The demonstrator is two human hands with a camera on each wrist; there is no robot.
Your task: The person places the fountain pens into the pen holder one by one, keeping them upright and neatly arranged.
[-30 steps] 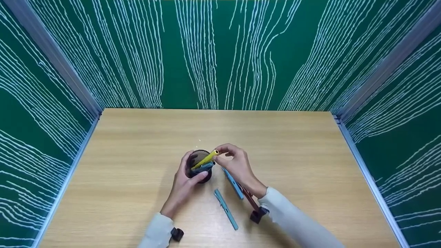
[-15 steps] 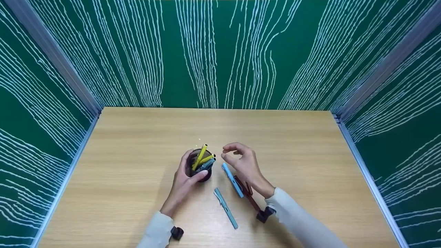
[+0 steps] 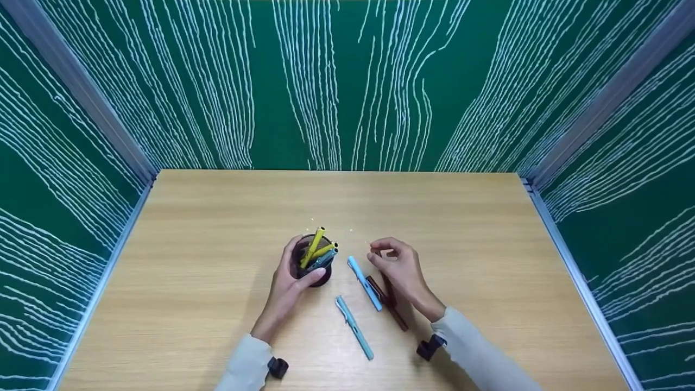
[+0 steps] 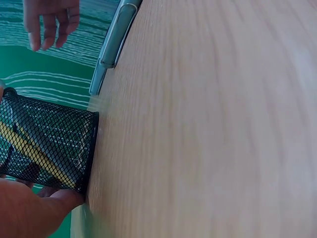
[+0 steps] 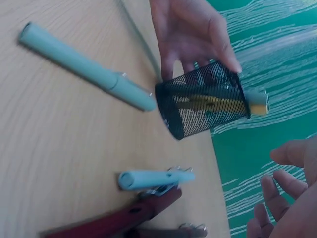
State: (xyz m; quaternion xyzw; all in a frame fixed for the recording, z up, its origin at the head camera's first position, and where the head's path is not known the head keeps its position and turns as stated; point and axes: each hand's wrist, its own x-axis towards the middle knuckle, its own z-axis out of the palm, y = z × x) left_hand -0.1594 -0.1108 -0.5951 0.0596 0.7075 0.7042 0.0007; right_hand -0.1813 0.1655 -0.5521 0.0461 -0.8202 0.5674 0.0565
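Clock positions are taken from the cup in the head view, read left to right. The left hand [image 3: 289, 285], at 8 o'clock, is curled round the black wire-mesh pen cup [image 4: 69, 131], whose base meets the wooden table [image 3: 244, 206]. Inside, the steeper yellow pen [image 3: 313, 247] leans toward 1 o'clock; the lower yellow pen [image 3: 326, 250] and a blue-green pen [image 3: 326, 259] lean toward 2. Whether more sit deeper is unclear. On the table: teal pen [image 3: 354, 328] at 5 o'clock, light blue pen [image 3: 364, 284] nearer at 4, dark red pen [image 3: 386, 302] just beyond it, also at 4. The right wrist view, slightly blurred, adds a second dark pen [image 5: 168, 233] beside the dark red one. The right hand [image 3: 403, 270], at 3 o'clock, holds nothing; fingers loosely bent, thumb and forefinger only narrowly parted. Change: one second ago it had a yellow pen at the cup's mouth; now both yellow pens rest inside and the hand is well apart from the cup. Judgement: that insertion is complete, while at least four pens remain outside the cup.
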